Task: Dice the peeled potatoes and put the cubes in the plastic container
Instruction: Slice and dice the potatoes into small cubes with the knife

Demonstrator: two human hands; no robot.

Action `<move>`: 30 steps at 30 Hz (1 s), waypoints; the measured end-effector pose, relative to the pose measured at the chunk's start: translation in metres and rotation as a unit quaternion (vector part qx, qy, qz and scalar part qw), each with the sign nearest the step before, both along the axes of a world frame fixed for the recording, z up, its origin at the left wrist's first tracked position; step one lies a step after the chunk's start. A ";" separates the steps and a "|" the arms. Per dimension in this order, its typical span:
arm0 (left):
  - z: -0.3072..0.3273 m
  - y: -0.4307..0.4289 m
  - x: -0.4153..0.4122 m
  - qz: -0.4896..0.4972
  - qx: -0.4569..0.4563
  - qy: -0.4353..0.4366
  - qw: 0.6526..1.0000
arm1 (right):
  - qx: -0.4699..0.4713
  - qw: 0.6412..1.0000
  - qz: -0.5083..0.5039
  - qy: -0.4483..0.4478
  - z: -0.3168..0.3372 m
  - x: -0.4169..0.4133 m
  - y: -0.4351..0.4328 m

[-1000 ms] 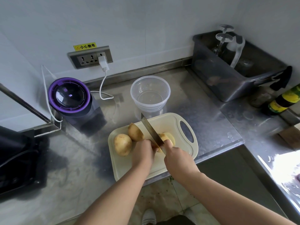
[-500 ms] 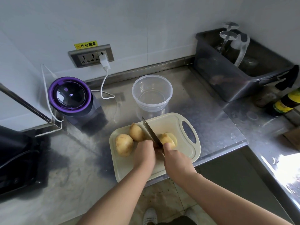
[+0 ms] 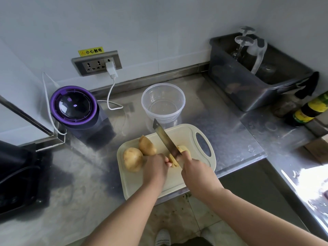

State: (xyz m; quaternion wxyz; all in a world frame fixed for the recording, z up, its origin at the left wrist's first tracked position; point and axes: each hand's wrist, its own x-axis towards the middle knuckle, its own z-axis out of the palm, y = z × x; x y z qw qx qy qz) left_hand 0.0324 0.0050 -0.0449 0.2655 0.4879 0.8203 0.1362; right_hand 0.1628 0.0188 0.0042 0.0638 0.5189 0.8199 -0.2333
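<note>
A cream cutting board [image 3: 193,134] lies at the counter's front edge. Two whole peeled potatoes [image 3: 133,158] [image 3: 146,145] sit on its left part. My left hand [image 3: 156,167] holds a third potato [image 3: 173,159] down in the middle of the board. My right hand [image 3: 197,169] grips the knife [image 3: 166,137], whose blade slants through that potato; a cut piece [image 3: 184,149] lies just right of the blade. The clear plastic container [image 3: 163,103] stands empty behind the board.
A purple-lidded appliance [image 3: 74,107] stands at the left, with a white cable [image 3: 111,93] running up to the wall socket. A grey bin [image 3: 248,82] with glassware sits at the back right, bottles [image 3: 308,110] beside it. A dark object [image 3: 19,174] fills the far left.
The knife has worked through the held potato, its blade now lower and further left in it. Both hands stayed over the middle of the board.
</note>
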 end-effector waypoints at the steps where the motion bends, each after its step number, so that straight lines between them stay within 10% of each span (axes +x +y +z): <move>1: -0.001 -0.001 -0.001 -0.001 0.008 0.000 1.000 | 0.005 1.000 -0.003 0.008 0.005 0.003 0.002; 30: -0.001 0.002 0.001 -0.027 0.035 -0.022 0.999 | 0.028 0.998 -0.042 0.027 0.019 0.025 0.016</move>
